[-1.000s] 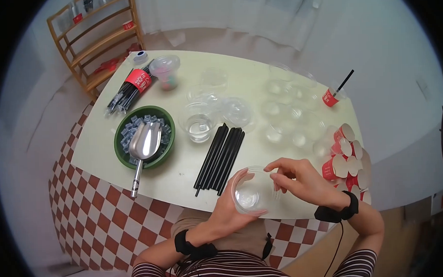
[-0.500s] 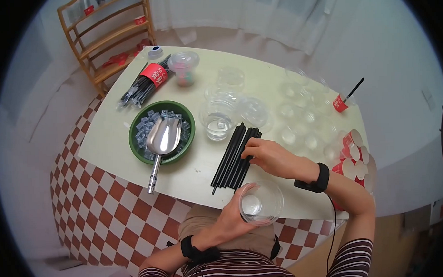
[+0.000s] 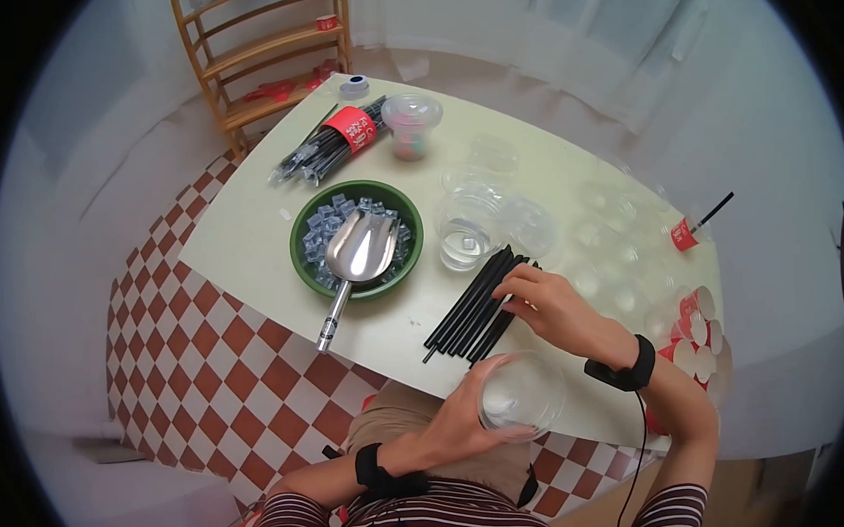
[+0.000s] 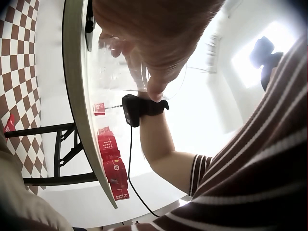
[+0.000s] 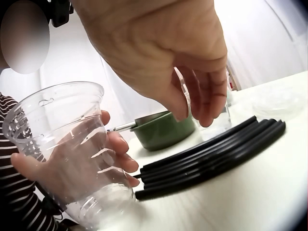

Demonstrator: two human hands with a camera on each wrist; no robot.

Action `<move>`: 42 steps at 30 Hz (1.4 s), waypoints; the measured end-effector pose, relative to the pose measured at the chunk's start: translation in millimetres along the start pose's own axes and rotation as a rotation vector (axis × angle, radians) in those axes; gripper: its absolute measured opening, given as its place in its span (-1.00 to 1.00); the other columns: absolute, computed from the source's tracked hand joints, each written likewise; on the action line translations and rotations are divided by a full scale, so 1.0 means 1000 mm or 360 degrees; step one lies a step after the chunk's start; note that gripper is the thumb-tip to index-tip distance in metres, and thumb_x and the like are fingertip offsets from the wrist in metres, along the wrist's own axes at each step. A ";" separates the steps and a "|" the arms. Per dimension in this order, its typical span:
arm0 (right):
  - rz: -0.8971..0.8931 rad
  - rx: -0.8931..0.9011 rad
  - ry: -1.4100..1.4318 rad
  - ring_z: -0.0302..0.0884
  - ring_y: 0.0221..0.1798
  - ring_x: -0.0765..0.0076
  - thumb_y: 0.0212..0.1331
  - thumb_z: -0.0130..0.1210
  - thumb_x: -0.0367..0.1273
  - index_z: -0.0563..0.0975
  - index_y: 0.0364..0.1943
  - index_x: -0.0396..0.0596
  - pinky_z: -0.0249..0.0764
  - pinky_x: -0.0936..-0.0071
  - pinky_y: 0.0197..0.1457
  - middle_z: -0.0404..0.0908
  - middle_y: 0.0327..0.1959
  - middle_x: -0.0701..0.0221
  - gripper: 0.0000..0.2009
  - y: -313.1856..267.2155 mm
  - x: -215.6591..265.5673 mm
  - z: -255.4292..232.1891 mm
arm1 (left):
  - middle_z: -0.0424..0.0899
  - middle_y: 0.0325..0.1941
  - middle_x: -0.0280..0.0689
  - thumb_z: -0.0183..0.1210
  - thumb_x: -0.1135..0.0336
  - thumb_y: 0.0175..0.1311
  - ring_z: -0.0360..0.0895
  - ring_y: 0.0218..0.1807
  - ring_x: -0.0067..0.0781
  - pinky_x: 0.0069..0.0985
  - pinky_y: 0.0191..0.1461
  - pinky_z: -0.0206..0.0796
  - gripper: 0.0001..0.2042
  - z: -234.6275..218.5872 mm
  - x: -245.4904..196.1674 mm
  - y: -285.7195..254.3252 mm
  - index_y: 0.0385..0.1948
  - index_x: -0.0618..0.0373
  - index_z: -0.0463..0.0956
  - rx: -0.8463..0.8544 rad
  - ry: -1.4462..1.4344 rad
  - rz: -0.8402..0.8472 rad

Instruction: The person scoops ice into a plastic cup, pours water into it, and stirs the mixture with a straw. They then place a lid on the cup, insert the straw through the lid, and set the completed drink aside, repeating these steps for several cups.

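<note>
Holds the clear cup (image 3: 522, 395) clamped in the left grip (image 3: 457, 413), with fingers curled round its side and its mouth facing up, near the front edge of the surface (image 3: 253, 214). Hangs loosely bent in the right grip (image 3: 556, 310), thumb and fingertips apart, just above the black straws (image 3: 463, 316), with nothing plainly seen between. Squeeze the thin-looking wall lightly, enough to steady without denting, and hold it clear of the straws' near ends. For a clean touch on the straws, best come straight down on an outer one, thumb and fingertip to either side, and pinch softly; pressing across the bunch could roll several away. Look past the straws, ahead and left of the right grip, to find a second clear cup (image 3: 463, 248), standing on the surface. Find farther left the green bowl (image 3: 298, 263) of ice cubes (image 3: 321, 234), with a metal scoop (image 3: 361, 245) on top, handle jutting over the rim; hold the left forearm clear of it. See red paper cups (image 3: 699, 347) to the right of the right grip.
</note>
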State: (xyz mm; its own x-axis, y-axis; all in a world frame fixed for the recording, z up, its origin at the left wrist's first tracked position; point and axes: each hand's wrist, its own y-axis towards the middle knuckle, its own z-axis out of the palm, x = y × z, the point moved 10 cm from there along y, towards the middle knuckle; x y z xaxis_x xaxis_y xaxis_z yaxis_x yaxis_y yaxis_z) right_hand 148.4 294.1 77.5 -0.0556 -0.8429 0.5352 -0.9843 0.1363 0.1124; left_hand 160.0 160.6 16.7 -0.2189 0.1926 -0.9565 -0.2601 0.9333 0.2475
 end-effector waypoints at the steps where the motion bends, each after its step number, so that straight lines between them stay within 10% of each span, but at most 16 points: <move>1: -0.0032 -0.0061 0.0039 0.61 -0.15 0.06 0.18 0.21 -0.59 0.59 -0.04 -0.14 0.53 0.25 -0.11 0.58 -0.14 0.23 -0.74 0.005 0.011 -0.007 | 0.40 0.35 -0.03 0.58 0.11 -0.03 0.39 0.39 -0.07 -0.22 0.45 0.24 -0.04 -0.007 -0.006 -0.003 0.38 0.27 0.15 -0.0032 0.0006 0.0005; 10: -0.0605 0.0306 0.0224 0.62 -0.24 -0.11 0.16 0.14 -0.59 0.23 0.46 0.00 0.51 0.11 -0.23 0.65 -0.26 0.09 -0.29 0.076 0.110 0.058 | 0.37 0.34 -0.03 0.66 0.32 -0.18 0.44 0.33 -0.14 -0.19 0.38 0.37 0.07 -0.088 -0.023 -0.062 0.39 0.18 0.03 -0.0295 0.0379 0.0030; 21: -0.0447 -0.0086 0.0475 0.59 -0.29 -0.04 0.22 0.25 -0.40 0.50 -0.03 -0.06 0.50 0.11 -0.19 0.55 -0.28 0.21 -0.73 0.081 0.110 0.074 | 0.37 0.34 -0.04 0.65 0.32 -0.16 0.46 0.31 -0.21 -0.28 0.33 0.43 0.07 -0.133 -0.016 -0.108 0.40 0.25 0.03 -0.0729 0.0192 0.0247; 31: 0.0326 -0.0491 0.0967 0.38 -0.40 0.63 0.38 0.17 -0.33 0.62 -0.11 -0.22 0.28 0.61 -0.34 0.64 -0.36 0.42 -0.79 0.084 0.052 -0.004 | 0.36 0.35 -0.11 0.53 0.48 -0.09 0.37 0.38 -0.17 -0.20 0.40 0.23 0.03 -0.195 -0.020 -0.093 0.47 0.15 -0.01 -0.1041 0.0235 0.0237; 42: -0.0432 -0.0517 0.0122 0.55 -0.37 0.15 0.23 0.19 -0.47 0.59 -0.06 -0.23 0.50 0.34 -0.24 0.56 -0.32 0.18 -0.78 0.104 0.094 -0.020 | 0.30 0.41 -0.05 0.45 0.37 0.09 0.28 0.46 -0.14 -0.14 0.47 0.17 -0.06 -0.218 -0.009 -0.071 0.46 0.20 -0.06 -0.1125 -0.0023 0.0129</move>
State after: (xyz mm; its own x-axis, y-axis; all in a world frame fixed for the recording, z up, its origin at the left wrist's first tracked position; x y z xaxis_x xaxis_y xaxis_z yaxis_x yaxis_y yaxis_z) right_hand 44.0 239.7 156.0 0.2229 -0.8313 0.5092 -0.8568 0.0821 0.5091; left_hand -24.8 26.8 41.8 -0.2521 0.2616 -0.9317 -0.7924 0.4968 0.3539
